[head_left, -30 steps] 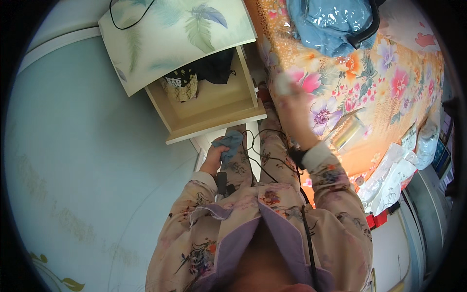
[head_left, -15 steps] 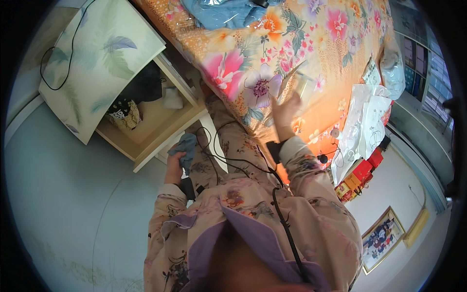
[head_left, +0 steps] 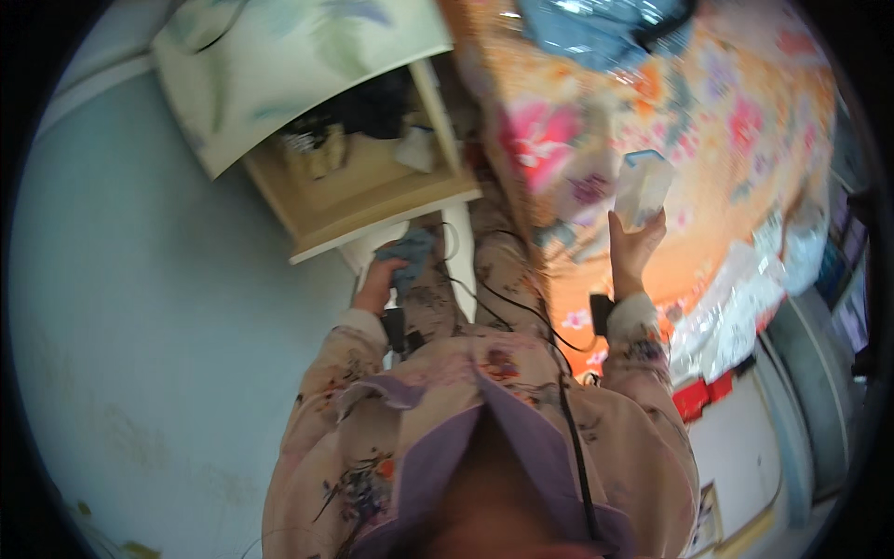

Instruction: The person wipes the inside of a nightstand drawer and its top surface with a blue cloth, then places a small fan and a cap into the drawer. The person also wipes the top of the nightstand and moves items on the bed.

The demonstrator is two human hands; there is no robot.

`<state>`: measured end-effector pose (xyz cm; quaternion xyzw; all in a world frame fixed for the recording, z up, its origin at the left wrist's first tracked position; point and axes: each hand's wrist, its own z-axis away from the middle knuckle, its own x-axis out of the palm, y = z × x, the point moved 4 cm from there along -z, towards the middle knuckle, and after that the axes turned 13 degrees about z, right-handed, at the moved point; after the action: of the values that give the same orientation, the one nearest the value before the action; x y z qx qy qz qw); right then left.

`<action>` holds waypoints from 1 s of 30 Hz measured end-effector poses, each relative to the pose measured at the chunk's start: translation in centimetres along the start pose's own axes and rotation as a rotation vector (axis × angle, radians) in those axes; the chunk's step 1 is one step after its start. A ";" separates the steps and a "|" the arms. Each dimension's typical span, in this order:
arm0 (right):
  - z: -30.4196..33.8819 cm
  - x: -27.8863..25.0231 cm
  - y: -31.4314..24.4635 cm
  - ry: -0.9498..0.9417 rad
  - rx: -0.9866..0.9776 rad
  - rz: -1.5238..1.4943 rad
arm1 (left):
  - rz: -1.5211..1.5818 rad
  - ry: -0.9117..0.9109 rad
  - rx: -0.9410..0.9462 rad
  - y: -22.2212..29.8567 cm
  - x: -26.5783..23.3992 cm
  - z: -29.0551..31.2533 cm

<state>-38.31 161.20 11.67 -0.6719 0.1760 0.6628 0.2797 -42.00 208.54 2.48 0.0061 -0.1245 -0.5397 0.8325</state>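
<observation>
My right hand (head_left: pixel 638 250) grips the lower end of a clear plastic box with a blue rim (head_left: pixel 644 186), holding it over the floral orange bedspread (head_left: pixel 596 270). What is inside the box, if anything, is too blurred to tell. My left hand (head_left: pixel 378 282) is closed around a crumpled grey-blue cloth (head_left: pixel 408 252), beside my knee and just below the front of a pulled-out wooden drawer (head_left: pixel 391 216). Inside the drawer lie a dark cloth-like bundle (head_left: pixel 372 101), a patterned black and yellow item (head_left: pixel 321 149) and a small white item (head_left: pixel 415 149).
A feather-print cover (head_left: pixel 307 56) drapes over the cabinet above the drawer. On the bed are a blue item in clear plastic (head_left: pixel 605 33) and white plastic packaging (head_left: pixel 731 298). A black cable (head_left: pixel 575 419) runs down my front and loops across my legs.
My right hand, earlier reaching with spread fingers over the bed, now holds up the plastic box. My left hand still holds the cloth. The whole view has shifted, with some blur.
</observation>
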 end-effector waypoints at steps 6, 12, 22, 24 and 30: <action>3.1 5.1 -24.0 -0.368 -0.875 -0.161 | 0.227 -0.039 0.024 -0.7 0.7 -0.4; 11.8 19.3 -35.7 -0.599 -1.216 0.046 | 0.264 0.069 0.046 -1.1 -1.2 -2.0; 13.1 12.9 -30.4 -0.588 -0.752 -0.429 | 0.162 0.033 -0.002 -1.0 -0.5 -5.6; 10.7 9.9 -25.4 -0.492 -0.593 -0.469 | 0.166 -0.053 -0.014 -0.4 0.0 -5.5; 4.6 3.0 -5.4 -0.064 0.731 -0.159 | -0.078 0.018 -0.011 0.3 -4.0 -6.1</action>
<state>-38.53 168.66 9.67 -0.5182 0.3397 0.5531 0.5570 -41.96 211.55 -4.20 0.0114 -0.1139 -0.5722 0.8121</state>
